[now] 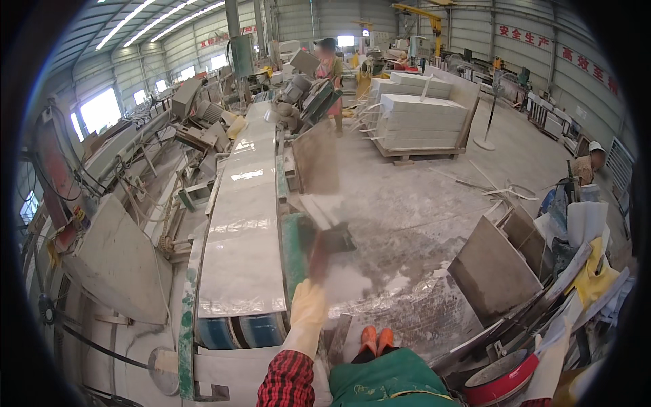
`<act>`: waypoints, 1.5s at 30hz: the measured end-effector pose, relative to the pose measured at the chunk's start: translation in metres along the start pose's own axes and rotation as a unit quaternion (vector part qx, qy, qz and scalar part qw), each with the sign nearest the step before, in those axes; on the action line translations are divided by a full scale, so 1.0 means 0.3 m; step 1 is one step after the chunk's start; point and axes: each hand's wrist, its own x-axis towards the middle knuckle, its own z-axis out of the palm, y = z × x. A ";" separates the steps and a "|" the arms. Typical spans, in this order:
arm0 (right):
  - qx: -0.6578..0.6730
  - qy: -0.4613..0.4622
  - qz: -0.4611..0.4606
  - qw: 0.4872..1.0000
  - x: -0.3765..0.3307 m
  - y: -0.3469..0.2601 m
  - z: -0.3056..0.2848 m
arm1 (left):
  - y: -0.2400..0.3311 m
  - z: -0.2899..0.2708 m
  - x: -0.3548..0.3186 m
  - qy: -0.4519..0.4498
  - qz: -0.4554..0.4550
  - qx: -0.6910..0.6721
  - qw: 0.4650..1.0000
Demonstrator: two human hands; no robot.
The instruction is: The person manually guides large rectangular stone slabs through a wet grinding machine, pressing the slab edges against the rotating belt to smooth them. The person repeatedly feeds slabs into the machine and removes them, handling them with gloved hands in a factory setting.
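The workshop is a high metal-walled hall with a pale, partly wet floor [407,210]. The conveyor [264,330] is the reference for all positions. A row of glossy pale slabs [244,271] lies along its top, ending just before the blue belt at the near end. A green-stained frame edge [186,339] bounds the left side; a green panel [293,247] adjoins the right.

The left hand [308,312], gloved, is closed around a reddish-brown item [317,261] beside the conveyor's right edge, near the green panel; motion blur leaves the item's kind uncertain. The right hand [554,359], gloved, is well right of the conveyor, near a red basin [508,384]; its finger position cannot be told.

Floor extends from the conveyor's right side to leaning brown slabs [491,271]. Beyond, also right of the conveyor, stands a stack of pale blocks [420,122]. A co-worker [330,68] stands by the conveyor's far end.
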 end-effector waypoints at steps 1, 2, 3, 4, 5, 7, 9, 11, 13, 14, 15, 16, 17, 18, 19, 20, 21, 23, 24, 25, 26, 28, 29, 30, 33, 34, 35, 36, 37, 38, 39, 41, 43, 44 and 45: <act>-0.036 0.033 -0.004 0.999 -0.010 0.037 0.059 | 0.000 -0.009 -0.002 0.004 0.006 0.004 1.000; -0.070 0.069 -0.009 0.995 -0.027 0.072 0.106 | 0.003 -0.016 -0.001 0.007 0.016 0.007 1.000; -0.118 0.072 -0.049 0.989 -0.058 0.093 0.161 | 0.002 0.011 -0.005 -0.001 0.016 0.005 1.000; -0.179 0.004 -0.070 0.981 -0.097 0.110 0.211 | 0.004 0.006 -0.008 0.001 0.019 0.013 1.000; -0.237 -0.062 -0.090 0.965 -0.129 0.126 0.259 | 0.006 -0.002 -0.008 0.002 0.022 0.021 1.000; -0.289 -0.128 -0.141 0.938 -0.132 0.179 0.343 | 0.027 -0.028 0.000 -0.015 0.019 0.028 0.999; -0.285 -0.223 -0.159 0.919 -0.117 0.230 0.434 | 0.049 -0.044 0.006 -0.044 -0.002 -0.003 0.999; -0.281 -0.279 -0.140 0.908 -0.195 0.311 0.572 | 0.055 -0.073 0.020 -0.085 -0.040 -0.048 0.994; -0.324 -0.357 -0.149 0.863 -0.253 0.411 0.709 | 0.065 -0.027 0.038 -0.068 -0.211 -0.274 0.936; -0.345 -0.414 -0.207 0.817 -0.234 0.501 0.773 | 0.096 -0.032 0.065 -0.044 -0.273 -0.430 0.860; -0.360 -0.473 -0.265 0.759 -0.255 0.569 0.842 | 0.115 -0.057 0.079 0.008 -0.333 -0.566 0.754; -0.362 -0.518 -0.227 0.741 -0.361 0.600 0.903 | 0.131 -0.077 0.088 0.024 -0.351 -0.694 0.628; -0.359 -0.565 -0.187 0.719 -0.507 0.623 0.968 | 0.143 -0.113 0.084 0.041 -0.364 -0.773 0.518; -0.401 -0.587 -0.149 0.687 -0.631 0.611 1.008 | 0.168 -0.131 0.081 0.033 -0.355 -0.829 0.431; -0.436 -0.613 -0.107 0.650 -0.743 0.620 1.035 | 0.174 -0.156 0.071 0.033 -0.353 -0.855 0.379; -0.439 -0.664 -0.189 0.575 -0.760 0.678 1.056 | 0.200 -0.168 0.077 0.024 -0.342 -0.879 0.331; -0.432 -0.713 -0.262 0.486 -0.787 0.760 1.085 | 0.199 -0.184 0.073 0.034 -0.345 -0.885 0.312; -0.544 -0.720 -0.366 0.227 -1.042 0.744 1.128 | 0.145 -0.211 0.033 0.077 -0.359 -0.885 0.287; -0.517 -0.728 -0.413 0.181 -1.114 0.799 1.118 | 0.114 -0.223 0.021 0.098 -0.377 -0.875 0.288; -0.491 -0.729 -0.457 0.137 -1.154 0.863 1.087 | 0.077 -0.231 0.011 0.118 -0.395 -0.863 0.293; -0.389 -0.737 -0.529 0.160 -1.168 0.933 1.055 | 0.044 -0.244 -0.008 0.138 -0.416 -0.848 0.298; -0.274 -0.749 -0.570 0.196 -1.171 0.981 1.026 | -0.041 -0.272 -0.071 0.189 -0.465 -0.809 0.305; -0.272 -0.763 -0.546 0.212 -1.165 0.975 1.018 | -0.079 -0.275 -0.114 0.213 -0.494 -0.785 0.308; -0.270 -0.776 -0.522 0.229 -1.154 0.968 1.016 | -0.117 -0.280 -0.145 0.236 -0.517 -0.762 0.312; -0.338 -0.742 -0.482 0.321 -0.908 0.897 1.014 | -0.190 -0.275 -0.238 0.286 -0.584 -0.696 0.305; -0.405 -0.692 -0.467 0.372 -0.789 0.878 0.986 | -0.207 -0.273 -0.267 0.299 -0.602 -0.674 0.304; -0.380 -0.642 -0.521 0.415 -0.645 0.857 0.953 | -0.225 -0.278 -0.305 0.316 -0.620 -0.651 0.303; -0.437 -0.617 -0.488 0.436 -0.512 0.784 0.922 | -0.233 -0.282 -0.330 0.325 -0.634 -0.635 0.298; -0.454 -0.565 -0.481 0.493 -0.425 0.711 0.859 | -0.243 -0.291 -0.366 0.339 -0.645 -0.619 0.292; -0.436 -0.514 -0.501 0.543 -0.269 0.654 0.773 | -0.242 -0.286 -0.363 0.339 -0.652 -0.615 0.287; -0.506 -0.442 -0.449 0.589 -0.132 0.587 0.681 | -0.240 -0.288 -0.366 0.342 -0.658 -0.607 0.285; -0.536 -0.291 -0.509 0.607 0.046 0.421 0.471 | -0.235 -0.280 -0.366 0.345 -0.668 -0.602 0.271; -0.566 -0.179 -0.516 0.618 0.210 0.261 0.228 | -0.232 -0.262 -0.352 0.342 -0.676 -0.599 0.258; -0.593 -0.139 -0.486 0.627 0.224 0.186 0.135 | -0.236 -0.267 -0.361 0.348 -0.679 -0.596 0.251; -0.637 -0.089 -0.470 0.604 0.275 0.129 0.022 | -0.239 -0.266 -0.362 0.351 -0.681 -0.593 0.246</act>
